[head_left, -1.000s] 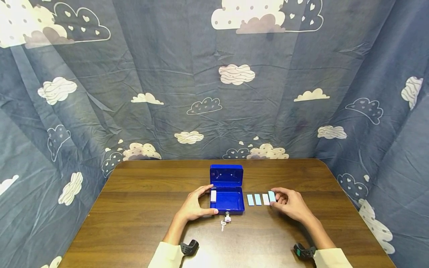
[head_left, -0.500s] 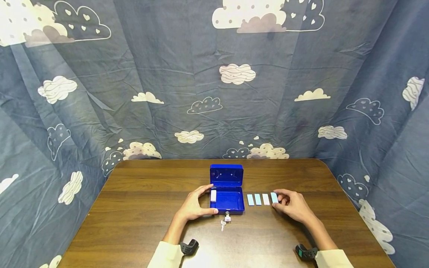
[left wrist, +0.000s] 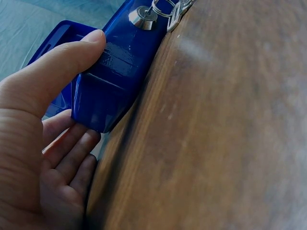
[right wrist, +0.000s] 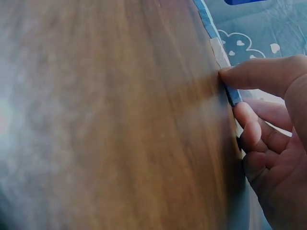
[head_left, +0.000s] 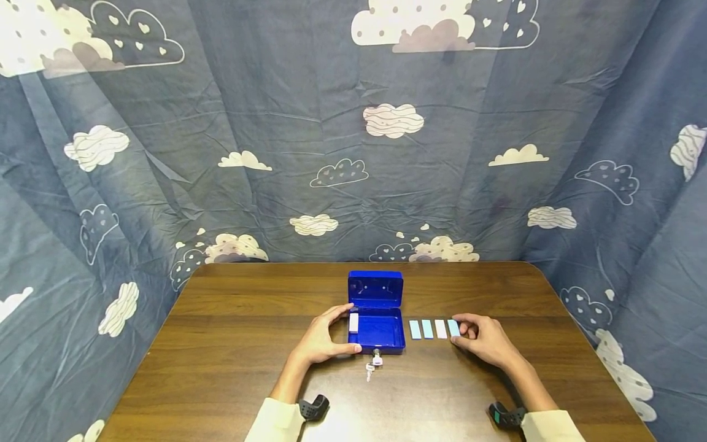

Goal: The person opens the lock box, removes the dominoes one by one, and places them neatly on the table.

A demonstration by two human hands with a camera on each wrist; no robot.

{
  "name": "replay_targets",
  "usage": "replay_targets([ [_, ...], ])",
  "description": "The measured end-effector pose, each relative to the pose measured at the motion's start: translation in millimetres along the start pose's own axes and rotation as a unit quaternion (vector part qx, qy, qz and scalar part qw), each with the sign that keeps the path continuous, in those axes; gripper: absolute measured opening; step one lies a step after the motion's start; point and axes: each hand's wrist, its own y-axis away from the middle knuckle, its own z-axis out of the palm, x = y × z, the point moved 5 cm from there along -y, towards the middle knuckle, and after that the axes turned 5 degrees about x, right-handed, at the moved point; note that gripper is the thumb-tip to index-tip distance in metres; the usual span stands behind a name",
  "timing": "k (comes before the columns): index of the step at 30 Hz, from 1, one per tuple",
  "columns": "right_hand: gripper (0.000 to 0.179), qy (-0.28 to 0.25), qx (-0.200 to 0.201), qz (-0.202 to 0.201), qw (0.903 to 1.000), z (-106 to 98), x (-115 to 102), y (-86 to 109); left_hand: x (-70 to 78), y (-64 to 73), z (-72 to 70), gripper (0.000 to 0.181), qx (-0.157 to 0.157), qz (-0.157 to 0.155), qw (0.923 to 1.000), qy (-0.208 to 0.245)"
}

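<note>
A blue cash box [head_left: 377,350] stands with its lid [head_left: 375,288] raised, and a white rectangular block [head_left: 353,323] lies inside along the left wall. My left hand [head_left: 320,342] grips the box's left side, thumb on the front corner and fingers behind, as the left wrist view [left wrist: 62,72] also shows. To the right of the box my right hand [head_left: 486,339] pinches a light blue rectangular block [head_left: 453,328] between thumb and fingers, low over the table. That block stands at the right end of a row with a white block [head_left: 440,329] and two light blue blocks [head_left: 428,329].
Keys [head_left: 370,368] on a ring hang from the lock at the box's front. The wooden table [head_left: 248,368] ends at a back edge against a dark curtain [head_left: 276,123] with cloud prints. Each wrist wears a black band [head_left: 313,407].
My right hand has moved slightly right and lowered the light blue block, which now lines up with the row, a small gap from the white block. The left hand has stayed on the box.
</note>
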Motion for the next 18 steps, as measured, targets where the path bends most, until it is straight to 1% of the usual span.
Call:
replay_targets([
  [6, 0.044, 0.002, -0.008, 0.002, 1.0000, -0.1, 1.4, 0.8, 2.1, 0.9, 1.0, 0.095, -0.001, -0.003, 1.0000, 0.000],
  [10, 0.048, -0.002, -0.009, -0.002, 1.0000, 0.0, 2.6, 2.6, 3.4, 2.1, 1.8, 0.095, -0.001, 0.005, 1.0000, 0.005],
  [15, 0.049, -0.010, 0.004, -0.018, 0.9998, -1.5, 1.9, 4.0, 4.7, 1.0, -0.3, 0.094, 0.006, 0.016, 0.9999, 0.005],
  [18, 0.046, -0.014, 0.015, -0.019, 0.9996, -2.4, 1.3, 4.6, 5.1, 0.1, -1.6, 0.094, 0.009, 0.021, 0.9997, 0.000],
])
